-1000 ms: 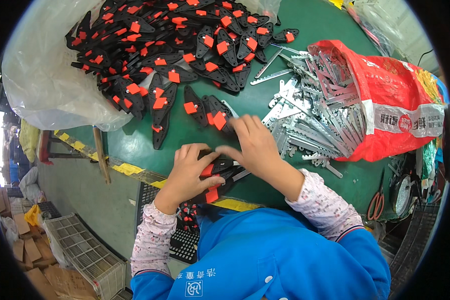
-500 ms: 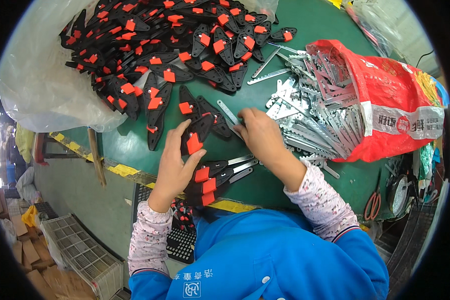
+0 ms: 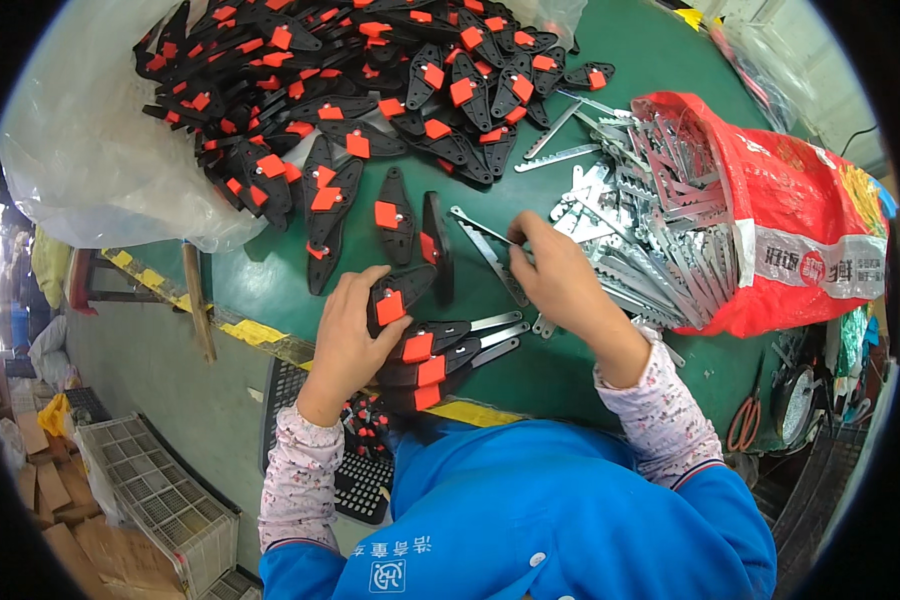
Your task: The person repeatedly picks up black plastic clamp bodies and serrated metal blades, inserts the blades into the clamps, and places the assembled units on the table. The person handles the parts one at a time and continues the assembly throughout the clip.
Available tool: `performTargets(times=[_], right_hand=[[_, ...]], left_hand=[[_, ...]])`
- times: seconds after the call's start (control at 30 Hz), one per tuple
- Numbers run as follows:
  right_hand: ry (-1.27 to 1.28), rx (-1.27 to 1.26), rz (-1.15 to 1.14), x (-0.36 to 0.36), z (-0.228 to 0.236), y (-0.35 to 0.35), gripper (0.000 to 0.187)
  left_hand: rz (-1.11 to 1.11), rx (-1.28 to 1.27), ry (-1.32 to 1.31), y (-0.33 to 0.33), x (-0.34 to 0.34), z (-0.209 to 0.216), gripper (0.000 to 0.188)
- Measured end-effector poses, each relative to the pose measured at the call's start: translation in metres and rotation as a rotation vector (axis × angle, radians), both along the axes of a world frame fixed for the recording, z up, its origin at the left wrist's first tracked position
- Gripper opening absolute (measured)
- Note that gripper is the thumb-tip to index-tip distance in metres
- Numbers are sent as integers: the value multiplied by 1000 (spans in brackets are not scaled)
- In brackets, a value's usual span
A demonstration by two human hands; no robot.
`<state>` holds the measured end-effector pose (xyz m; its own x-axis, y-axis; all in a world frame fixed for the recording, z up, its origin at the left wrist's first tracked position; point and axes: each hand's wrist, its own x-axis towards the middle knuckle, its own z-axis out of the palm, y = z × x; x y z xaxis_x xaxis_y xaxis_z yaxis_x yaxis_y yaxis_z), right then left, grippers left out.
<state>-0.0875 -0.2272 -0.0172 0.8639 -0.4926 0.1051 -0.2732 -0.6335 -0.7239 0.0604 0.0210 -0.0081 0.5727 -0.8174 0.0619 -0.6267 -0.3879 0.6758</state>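
Note:
My left hand (image 3: 355, 335) grips a black plastic piece with a red tab (image 3: 390, 307), thumb and fingers at its sides. To its right, my right hand (image 3: 558, 280) is closed at the end of a thin silver metal strip (image 3: 480, 223). A second metal strip (image 3: 502, 272) lies slanted just below, its near end by my right hand. Between the hands, another black piece (image 3: 440, 250) stands on its edge, and one lies flat (image 3: 395, 220) beyond my left hand. Close to me are several black pieces (image 3: 428, 372) with metal strips sticking out to the right.
A big heap of black-and-red pieces (image 3: 370, 60) spills from a clear plastic bag (image 3: 80, 150). Toothed metal strips (image 3: 660, 230) pour out of a red bag (image 3: 790, 210) at the right. Scissors (image 3: 746, 420) hang near the table's right edge. A crate (image 3: 155, 490) stands on the floor, left.
My right hand has shifted slightly right, with a strip's end in its fingers. The black piece between the hands has tipped onto its edge. My left hand still grips its piece.

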Motion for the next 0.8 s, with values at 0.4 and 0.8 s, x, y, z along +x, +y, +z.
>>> performTargets(times=[0.4,0.8], right_hand=[[-204,-430,277,-23,8,1,26],[-141,-23,412,-17,20,39,52]], left_hand=[[-113,1,-121,8,12,8,63],[-301,124,-252,-10,-13,26,74]])
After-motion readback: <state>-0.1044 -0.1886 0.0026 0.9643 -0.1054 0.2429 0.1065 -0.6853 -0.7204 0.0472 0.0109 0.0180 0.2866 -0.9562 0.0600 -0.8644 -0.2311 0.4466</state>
